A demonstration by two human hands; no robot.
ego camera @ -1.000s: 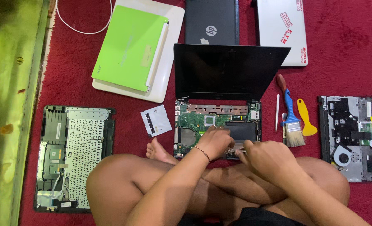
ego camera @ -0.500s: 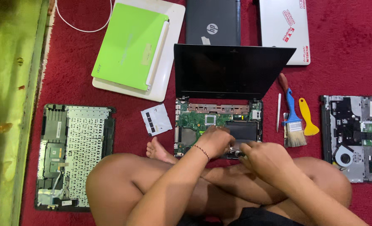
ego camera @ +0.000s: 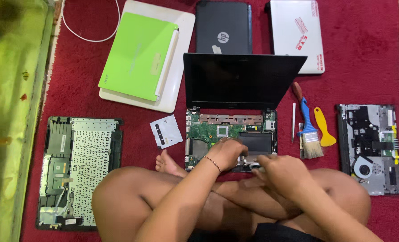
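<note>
Both hands, the left hand pressed flat and the right hand curled, fingers hidden, should press softly on the opened black laptop's green board.

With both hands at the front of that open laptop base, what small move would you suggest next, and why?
Probably steady the base with the left hand while the right hand works at the front edge: both hands sit there, and what the fingers hold is hidden.
</note>
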